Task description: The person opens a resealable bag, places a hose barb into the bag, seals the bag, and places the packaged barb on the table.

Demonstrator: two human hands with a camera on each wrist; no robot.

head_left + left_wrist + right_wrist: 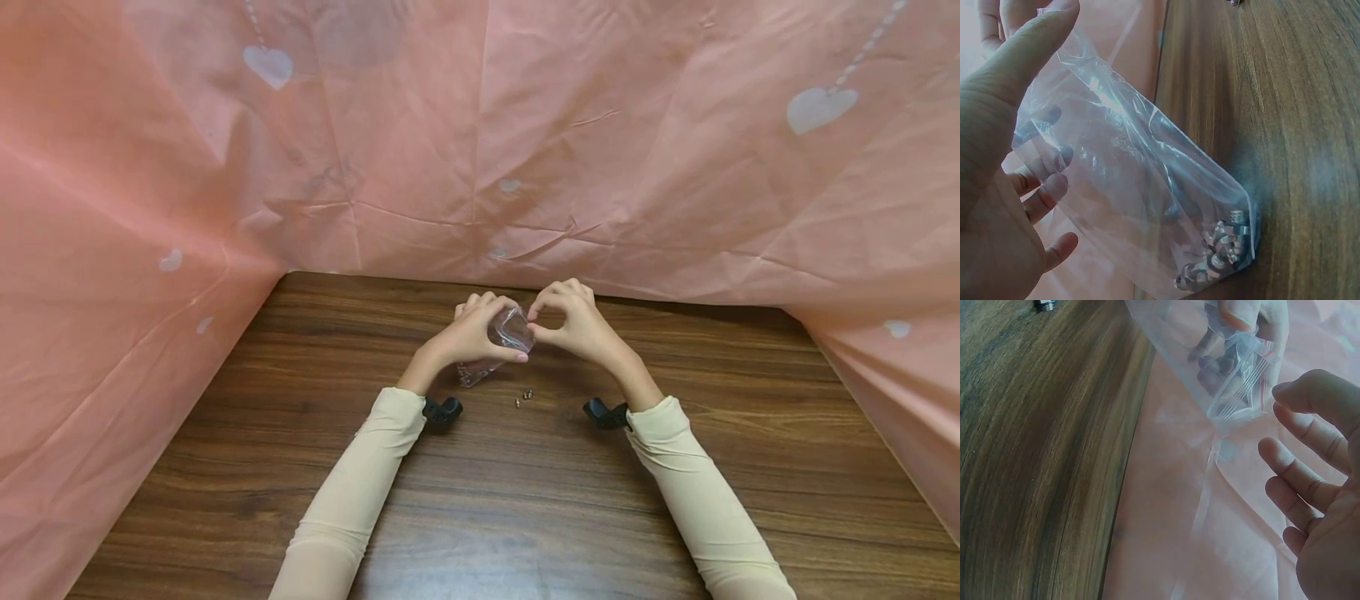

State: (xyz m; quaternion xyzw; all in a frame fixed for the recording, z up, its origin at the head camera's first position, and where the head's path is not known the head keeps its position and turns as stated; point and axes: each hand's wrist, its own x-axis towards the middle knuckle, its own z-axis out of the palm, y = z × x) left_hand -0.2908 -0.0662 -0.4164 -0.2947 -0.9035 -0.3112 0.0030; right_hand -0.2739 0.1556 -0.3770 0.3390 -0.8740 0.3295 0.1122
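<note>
A clear zip bag (512,331) is held near its mouth by my left hand (480,327), thumb in front and index finger behind. Several small silvery metal fittings with threaded ends (1219,250) lie gathered in the bag's lower corner. A red line and ribbed zip strips mark the bag's mouth in the right wrist view. My right hand (576,322) has its thumb and index fingertips brought together right at the mouth's edge, with the other fingers loosely bent. I cannot tell whether they pinch the film. Small metal pieces (528,394) lie on the table below the hands.
The dark wood-grain table (480,500) reaches back to a pink cloth (480,150) with white hearts, which hangs behind and along both sides. Black wrist straps (442,411) sit at both cuffs of the pale sleeves (352,492).
</note>
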